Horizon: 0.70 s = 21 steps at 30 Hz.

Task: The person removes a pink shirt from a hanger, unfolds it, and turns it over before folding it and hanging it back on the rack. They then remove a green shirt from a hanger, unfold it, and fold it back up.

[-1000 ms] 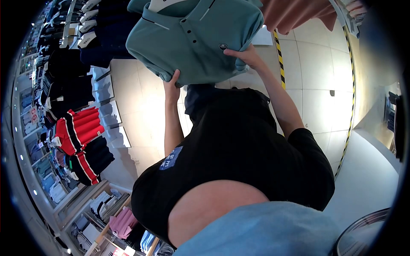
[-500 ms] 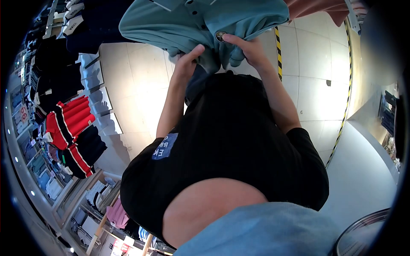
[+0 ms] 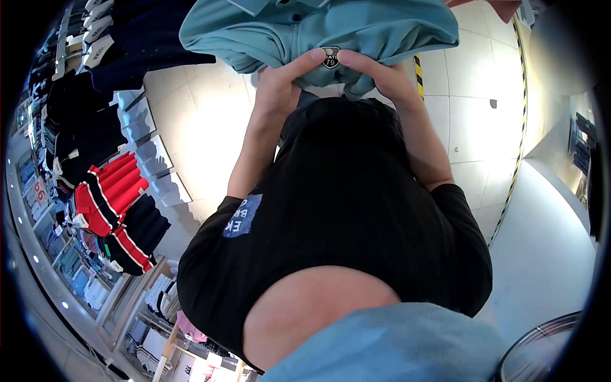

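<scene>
A teal buttoned polo shirt (image 3: pixel 382 28) is bunched up at the top of the view, with a small shield badge (image 3: pixel 330 58) reading 79 near its middle. My left hand (image 3: pixel 280 83) grips the cloth from the left, its thumb on top beside the badge. From the right, my right hand (image 3: pixel 388 76) pinches the same shirt, its thumb at the badge's other edge. Most of my fingers are hidden beneath the fabric. Dark buttons run down the placket above the badge.
Dark shirts (image 3: pixel 140 44) lie at the upper left. Red striped garments (image 3: pixel 108 197) hang along a rack at the left. Shelves (image 3: pixel 76 274) of folded clothes stand beyond. Yellow-black tape (image 3: pixel 524 95) crosses the tiled floor (image 3: pixel 474 127) at right, beside a white panel (image 3: pixel 541 235).
Both thumbs have come closer together and now flank the badge. My left hand has shifted right and up along the shirt, whose lower folds are gathered higher.
</scene>
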Tool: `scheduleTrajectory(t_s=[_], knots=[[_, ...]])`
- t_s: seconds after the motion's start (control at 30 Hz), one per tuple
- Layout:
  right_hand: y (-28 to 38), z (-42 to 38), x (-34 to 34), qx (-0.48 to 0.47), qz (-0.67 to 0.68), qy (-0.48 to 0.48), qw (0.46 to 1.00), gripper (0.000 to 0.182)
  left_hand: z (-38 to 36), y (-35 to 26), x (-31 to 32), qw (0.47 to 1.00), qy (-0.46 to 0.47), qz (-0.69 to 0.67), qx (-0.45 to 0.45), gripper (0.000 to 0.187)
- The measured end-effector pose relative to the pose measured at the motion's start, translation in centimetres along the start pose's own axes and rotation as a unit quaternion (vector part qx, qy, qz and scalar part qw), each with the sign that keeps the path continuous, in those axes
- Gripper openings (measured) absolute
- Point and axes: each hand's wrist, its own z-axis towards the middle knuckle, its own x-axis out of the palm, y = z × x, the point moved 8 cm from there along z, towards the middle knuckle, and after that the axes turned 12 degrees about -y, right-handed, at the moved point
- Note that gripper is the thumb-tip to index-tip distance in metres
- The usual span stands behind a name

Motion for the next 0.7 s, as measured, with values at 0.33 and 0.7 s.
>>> scheduleTrajectory(t_s=[0.33, 0.7], knots=[[1.6, -1.0, 0.9, -0.021, 0.024, 0.006, 0.999, 0.04, -1.3, 0.5, -0.5, 0.998, -0.014, -0.043, -0.037, 0.049], [-5.3, 0.3, -1.9, 0.143, 0.067, -0.086, 0.984, 0.058, 0.4, 2.4, -4.0, 0.999, -0.037, 0.013, -0.014, 0.056]])
